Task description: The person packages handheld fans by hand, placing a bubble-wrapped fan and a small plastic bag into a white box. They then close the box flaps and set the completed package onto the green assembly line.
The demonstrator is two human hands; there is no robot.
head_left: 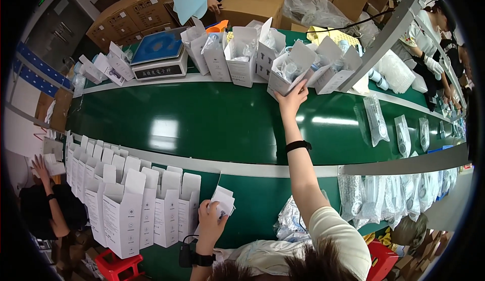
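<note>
Far left, beyond the surface edge: another person's raised hand (pixel 38 164) by small white cartons. Along the near left of the green surface (pixel 202 124): rows of upright white boxes (pixel 126 200) with flaps open, packed side by side. Behind them, across the green belt: a blue-topped scale (pixel 160 54) with more open boxes lying beside it, and brown cardboard cartons (pixel 136 13) stacked beyond.

Near the lower middle: left hand (pixel 211 221) closed around a folded white leaflet (pixel 222 201), held just right of the box rows, above the near strip of the surface; a black band on that wrist.

Middle and right of middle: right hand (pixel 291 97) stretched far across the belt, arm fully extended with a black wristband, fingers gripping the lower front edge of an open white box (pixel 289 69). That box standing in the far row of open boxes, touching its neighbours, with clear-bagged contents inside.

Right: clear plastic bags (pixel 376 119) lying apart on the belt, more bagged parts (pixel 384 195) heaped on the near right. Far right: another person in white gloves (pixel 433 65) working along the line.
</note>
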